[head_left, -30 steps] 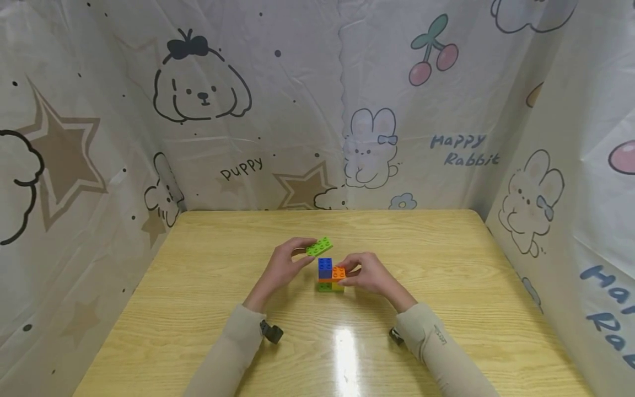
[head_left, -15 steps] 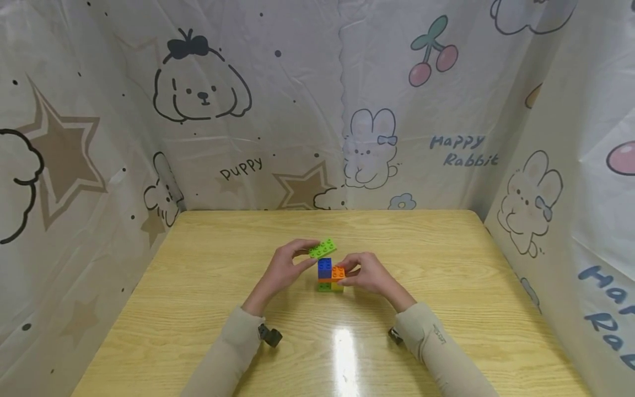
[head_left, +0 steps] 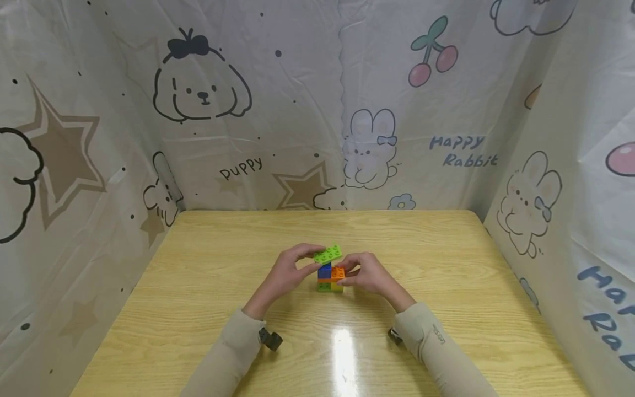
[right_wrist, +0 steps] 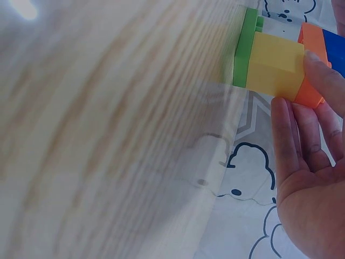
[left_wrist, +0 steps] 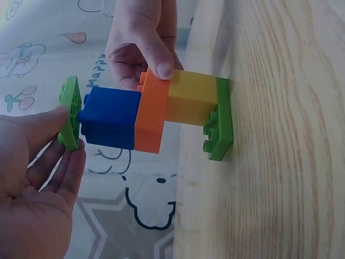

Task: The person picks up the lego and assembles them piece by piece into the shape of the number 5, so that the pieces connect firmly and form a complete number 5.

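My left hand (head_left: pixel 290 271) pinches a thin light-green toy building plate (head_left: pixel 328 254) by its end, right at the studs of the blue brick (left_wrist: pixel 110 117). The blue brick sits on one half of an orange brick (left_wrist: pixel 151 110). Under the other half of the orange brick is a yellow brick (left_wrist: pixel 193 97), which stands on a green base plate (left_wrist: pixel 223 121) on the table. My right hand (head_left: pixel 368 274) grips the orange brick between thumb and fingers; in the right wrist view its fingertips also lie at the yellow brick's edge.
The wooden table (head_left: pixel 228 242) carries the stack near its middle. A patterned cloth (head_left: pixel 278 110) with cartoon drawings rises behind and at both sides. Small black cameras (head_left: pixel 270 338) sit at the wrists.
My left hand has moved right and down with the light-green plate, from above and behind the stack to over the blue brick. My right hand has stayed in place on the orange brick.
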{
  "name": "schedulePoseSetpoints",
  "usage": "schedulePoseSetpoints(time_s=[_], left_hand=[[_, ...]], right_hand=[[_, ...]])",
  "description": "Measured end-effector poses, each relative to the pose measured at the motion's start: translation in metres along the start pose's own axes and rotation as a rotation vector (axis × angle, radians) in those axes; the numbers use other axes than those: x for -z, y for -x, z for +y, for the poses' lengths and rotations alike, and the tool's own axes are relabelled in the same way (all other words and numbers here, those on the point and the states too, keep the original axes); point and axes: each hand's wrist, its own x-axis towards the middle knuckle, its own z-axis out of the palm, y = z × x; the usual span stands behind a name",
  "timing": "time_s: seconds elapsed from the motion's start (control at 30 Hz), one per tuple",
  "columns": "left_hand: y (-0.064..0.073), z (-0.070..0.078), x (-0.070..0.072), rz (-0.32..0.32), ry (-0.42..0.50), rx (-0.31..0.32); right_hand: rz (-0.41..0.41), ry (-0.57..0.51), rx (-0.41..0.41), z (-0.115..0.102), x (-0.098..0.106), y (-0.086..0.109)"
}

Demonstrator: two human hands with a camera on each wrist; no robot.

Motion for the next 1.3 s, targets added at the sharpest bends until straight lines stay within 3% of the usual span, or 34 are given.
schedulePoseSetpoints(time_s=[0.67,1.13,1.3], left_hand=[[0.0010,-0.0036,-0.0024,-0.064,-0.027,-0.055],[0.0005,-0.0062,-0.0031,-0.082,0.003,-0.051],[-0.0005,-0.0076,-0.0026,-0.080,0.013,-0.088]], right_hand=[[0.004,-0.007,0.011,0.0024,-0.0019,-0.0002],[-0.007,-0.032,0.000,0.0016,-0.0003,-0.0002],[-0.009,-0.034,0.005,0.0024,0.0007,-0.0006]])
